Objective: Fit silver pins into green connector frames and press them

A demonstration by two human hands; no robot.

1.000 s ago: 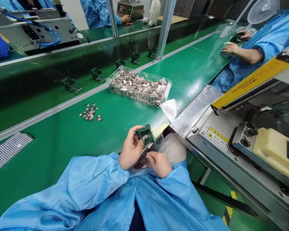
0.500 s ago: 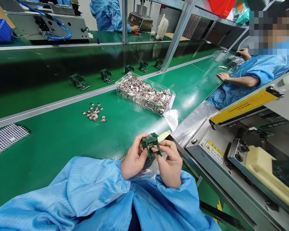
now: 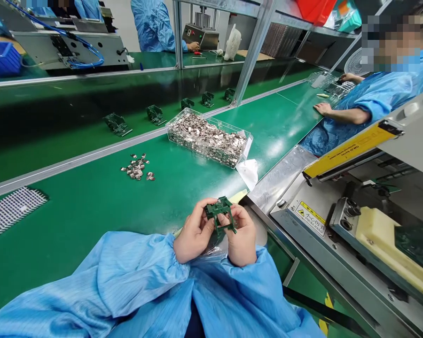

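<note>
Between my two hands, close to the table's front edge, is a green circuit board (image 3: 220, 206) with cut-out openings. My left hand (image 3: 193, 231) is closed on its left side, thumb in front and fingers behind. On its right side my right hand (image 3: 242, 237) is closed too, with fingertips at the frame's opening. Any small part in the fingers is too tiny to make out. Beyond my hands lies a small pile of metal pieces (image 3: 137, 169). A clear plastic box (image 3: 245, 155) full of similar metal pieces stands farther back on the green table (image 3: 91, 202).
Several green boards (image 3: 117, 124) stand along the belt behind a metal rail. A white gridded sheet (image 3: 16, 211) lies at left. White paper (image 3: 247, 172) is beside the box. A yellow-barred machine (image 3: 352, 149) borders my right. A co-worker (image 3: 352, 117) sits beyond it.
My right hand has drawn closer around the board, its fingers less raised than before. The board is turned slightly, its opening showing more clearly. The whole view has shifted a little.
</note>
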